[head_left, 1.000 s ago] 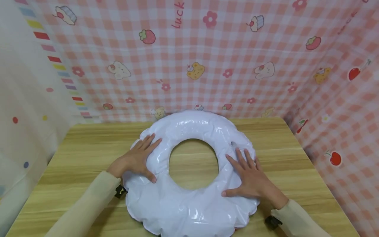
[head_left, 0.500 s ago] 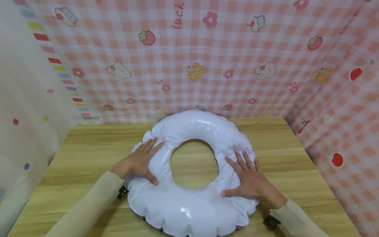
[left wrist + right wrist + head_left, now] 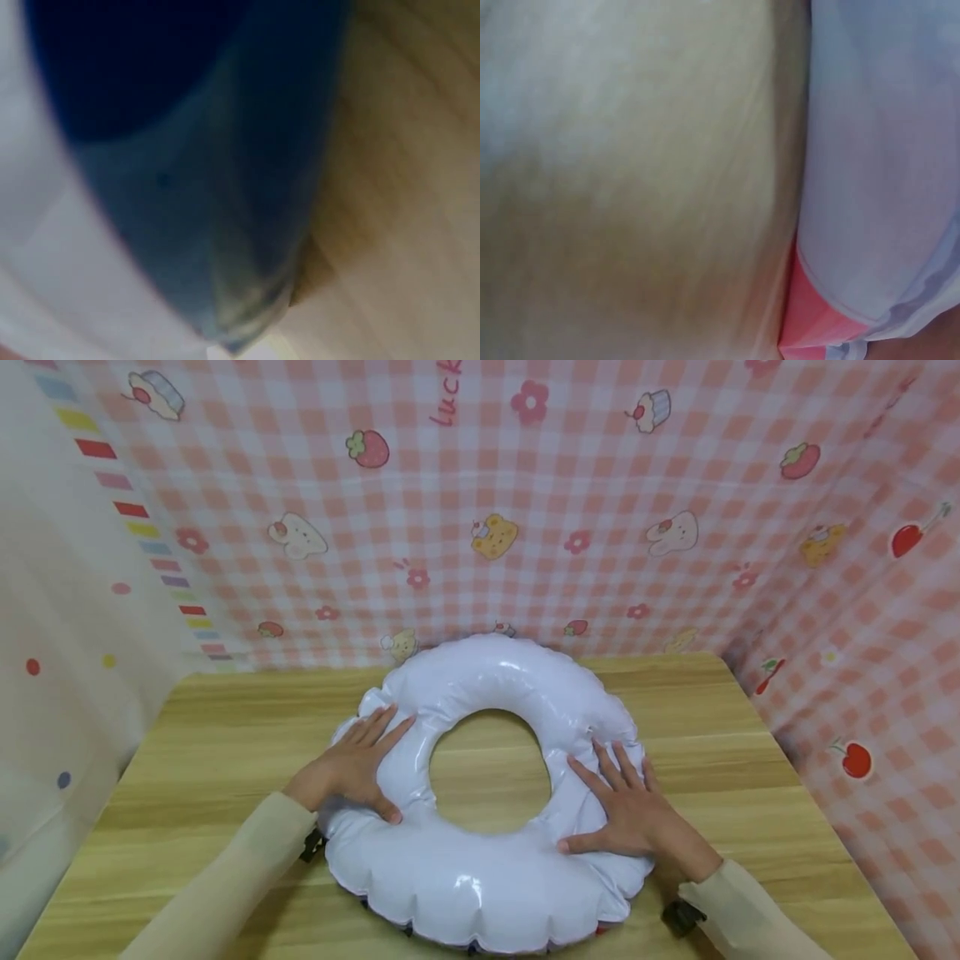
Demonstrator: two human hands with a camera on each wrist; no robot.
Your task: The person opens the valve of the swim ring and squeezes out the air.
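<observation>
A white inflatable swim ring [image 3: 480, 885] lies flat on the wooden table, its glossy upper side puffed and creased near both hands. My left hand [image 3: 356, 768] rests spread on the ring's left side, thumb pointing toward the hole. On the right side my right hand [image 3: 626, 810] presses with fingers fanned out, fingertips just below a small valve [image 3: 590, 731]. The left wrist view, blurred, shows the ring's dark blue underside [image 3: 187, 172] beside the wood. In the right wrist view the white ring [image 3: 881, 150] has a red patch [image 3: 814, 315] low on its edge.
The wooden table [image 3: 225, 735] extends to both sides of the ring. Behind it hangs a pink checked cloth [image 3: 450, 493], with another checked cloth [image 3: 885, 635] on the right and a pale dotted curtain [image 3: 67, 610] on the left. Dark wrist straps sit at both sleeves.
The ring's front part looks smoother and rounder than a second ago, and its front edge sits slightly higher in view. My left hand has shifted a little inward; the right hand has barely moved.
</observation>
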